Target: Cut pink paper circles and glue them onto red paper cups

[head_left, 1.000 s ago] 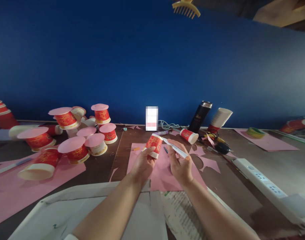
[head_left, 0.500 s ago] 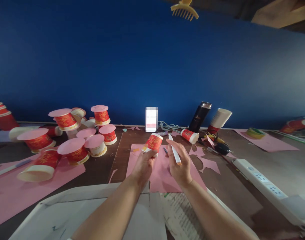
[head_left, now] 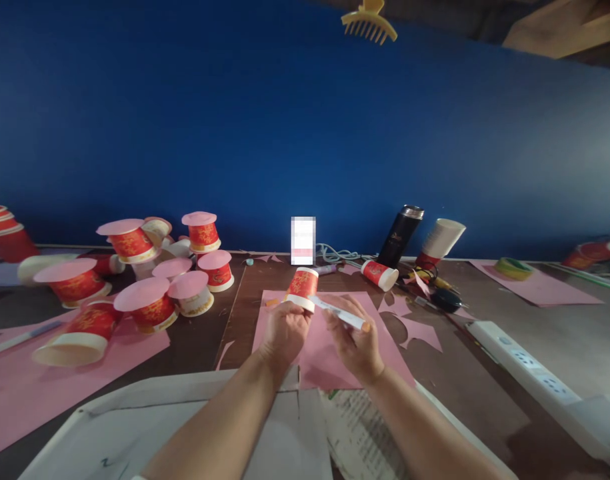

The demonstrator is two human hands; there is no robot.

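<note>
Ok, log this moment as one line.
left hand: holds red paper cup | right hand: holds white glue stick, tip at cup | below: pink paper sheet

left: blocked by cluster of paper cups (head_left: 149, 280) | right: blocked by power strip (head_left: 527, 373) | middle: free over pink sheet (head_left: 329, 353) | rear: flask (head_left: 399, 235) near wall

Cup (head_left: 301, 288) in left hand (head_left: 285, 330), above paper (head_left: 329, 350); pen (head_left: 341, 315) in right hand (head_left: 355, 340), beside cup. Cup pile (head_left: 149, 280) left; flask (head_left: 401, 235), power strip (head_left: 525, 363) right.
</note>
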